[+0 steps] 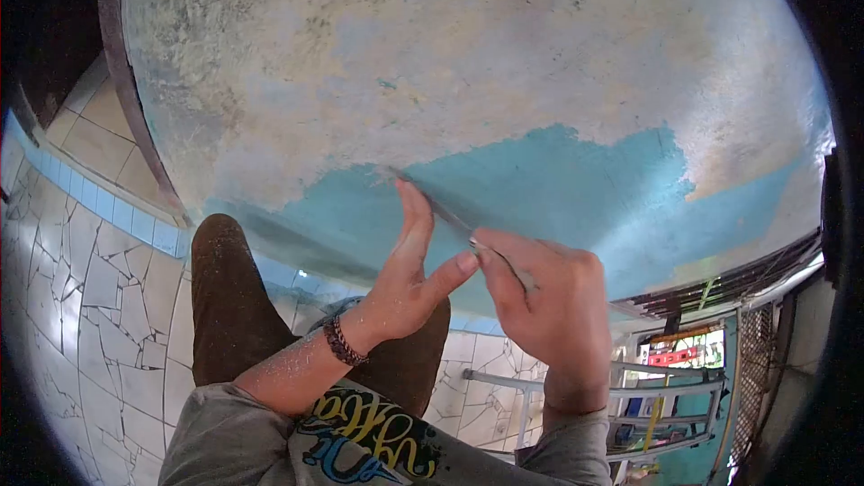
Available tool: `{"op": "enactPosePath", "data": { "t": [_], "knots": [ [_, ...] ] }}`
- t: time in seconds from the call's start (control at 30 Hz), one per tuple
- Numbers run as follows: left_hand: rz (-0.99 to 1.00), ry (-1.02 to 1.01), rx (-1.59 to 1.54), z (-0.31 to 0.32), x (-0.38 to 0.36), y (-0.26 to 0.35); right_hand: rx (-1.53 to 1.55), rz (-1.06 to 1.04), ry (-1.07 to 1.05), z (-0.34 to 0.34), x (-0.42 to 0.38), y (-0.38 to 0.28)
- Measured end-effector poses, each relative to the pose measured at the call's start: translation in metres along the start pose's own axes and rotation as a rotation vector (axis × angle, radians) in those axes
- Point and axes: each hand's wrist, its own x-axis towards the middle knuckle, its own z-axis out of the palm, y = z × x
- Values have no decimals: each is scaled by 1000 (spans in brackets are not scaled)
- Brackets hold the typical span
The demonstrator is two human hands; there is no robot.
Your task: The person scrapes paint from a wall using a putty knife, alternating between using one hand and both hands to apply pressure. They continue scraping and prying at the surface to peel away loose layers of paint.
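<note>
My right hand (551, 292) is closed around the handle of a scraper (445, 209), whose thin blade reaches up and left to the wall (360, 63). The blade's tip lies at the ragged upper edge of the light blue paint (531, 184). My left hand (407, 283) has its fingers stretched out and its thumb apart, the fingertips right at the blade near its tip. Pale dust speckles the left forearm, and a dark braided bracelet (342, 340) circles the wrist. Above the blue paint the wall shows a patchy cream and grey surface.
My bent knee (225, 252) is close to the wall's foot. White cracked-pattern floor tiles (117, 315) lie to the left, edged by blue tiles (106, 205). A metal ladder (666, 436) is at lower right, near a lattice panel (754, 369). A dark frame (121, 63) borders the wall's left side.
</note>
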Motion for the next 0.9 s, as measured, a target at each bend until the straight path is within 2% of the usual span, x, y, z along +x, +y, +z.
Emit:
{"op": "enactPosePath", "data": {
  "t": [0.07, 0.17, 0.27, 0.4, 0.47, 0.5, 0.6, 0.9],
  "knots": [
    [31, -65, -50, -2, 3, 8, -4, -15, 45, -4, 0, -4],
    [-28, 80, -112, 2, 0, -8, -29, -65, -1, 8, 4, 2],
    [-35, -1, -143, -3, -3, -5, -40, -72, 31, 3, -5, 1],
    [-47, 28, -61, -1, -2, -1, 19, -52, 34, 16, 1, 8],
    [-76, 67, -50, -2, -3, -5, -9, -38, -27, 14, -2, 8],
    [-76, 18, -21, -2, -2, -3, -21, -36, -59, 14, -2, 8],
    [-80, -38, 54, -5, -3, 4, 74, -71, 118, 15, -13, 11],
    [-14, 44, 219, 6, -6, -5, 255, 83, 82, 33, -20, 28]
  ]
}}
